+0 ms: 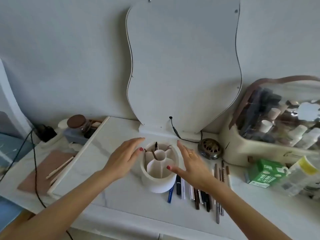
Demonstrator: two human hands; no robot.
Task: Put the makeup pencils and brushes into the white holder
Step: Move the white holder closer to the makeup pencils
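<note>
Head view looks down at a white table (121, 193) with a wavy board (183, 66) leaning on the wall behind it. On the far right sits a big clear case (277, 122) full of bottles and tubes, with a green box (265, 172) in front of it. In the middle of the table stands the white holder (159, 181), round, with a tube in the centre and walls that split it into slots. A few thin sticks poke up from the back slots and the tube; the near slots look empty. The left hand (123, 158) and right hand (192, 163) are spread flat, one on each side of the holder, close to its rim, and neither hand grips a thing. Most of the pencils (199, 196) lie in a row just right of the holder, partly under the right arm. I think the filling has only begun. Next, the right hand needs to pinch one pencil from the row, lift it, and drop it tip down into an empty slot.
</note>
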